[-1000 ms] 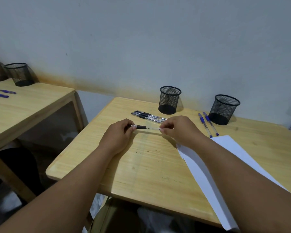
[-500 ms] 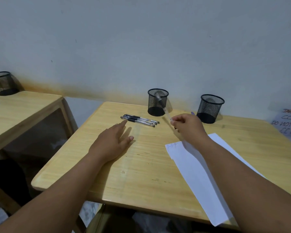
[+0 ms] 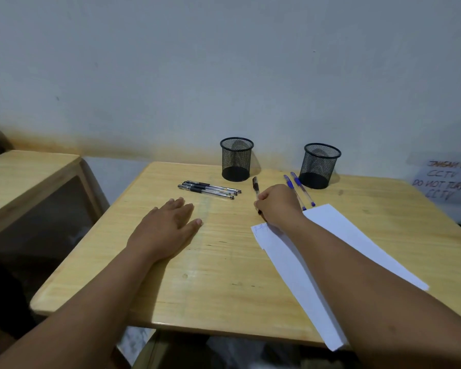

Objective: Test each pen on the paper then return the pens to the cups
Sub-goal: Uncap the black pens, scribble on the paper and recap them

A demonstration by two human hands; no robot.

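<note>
Right hand [image 3: 276, 206] now grips a black pen [image 3: 256, 189] at the paper [image 3: 330, 235], testing begun; left hand [image 3: 168, 225] has let go, flat on the tabletop [image 3: 224, 288].

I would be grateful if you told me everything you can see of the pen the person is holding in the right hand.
The held pen is slim, with a dark upper end and a clear-looking barrel. The right hand grips it in a writing hold, fingers curled round its lower part. It stands tilted, top pointing away toward the left mesh cup without touching it. Its dark tip shows just below the fingers, near the top left corner of the white paper, where faint scribbles lie; whether the tip touches the sheet is unclear.
</note>
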